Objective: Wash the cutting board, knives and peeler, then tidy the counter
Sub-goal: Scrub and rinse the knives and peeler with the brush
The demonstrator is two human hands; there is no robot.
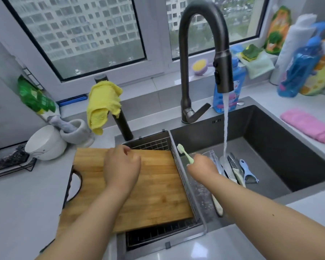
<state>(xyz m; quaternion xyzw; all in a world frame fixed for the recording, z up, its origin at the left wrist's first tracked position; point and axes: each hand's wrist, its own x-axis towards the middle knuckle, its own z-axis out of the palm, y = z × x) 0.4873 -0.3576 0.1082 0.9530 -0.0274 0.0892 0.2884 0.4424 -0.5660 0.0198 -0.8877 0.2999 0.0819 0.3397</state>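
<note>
The right hand [202, 165], at the frame's centre, curls its fingers round a pale green toothbrush [185, 153] whose bristles point to the upper left, while the left hand [121, 166] rests loosely curled on the wooden cutting board [158, 184], gripping nothing that I can see. The board lies centre-left, half over the wire drain rack [152, 142], its long axis running lower left to upper right, and might tip into the sink [270, 147] if pressed near that edge. The knives [233, 169] and blue peeler [249, 172] lie under the tap [204, 53], handles towards the bottom; reaching among wet blades risks a cut.
</note>
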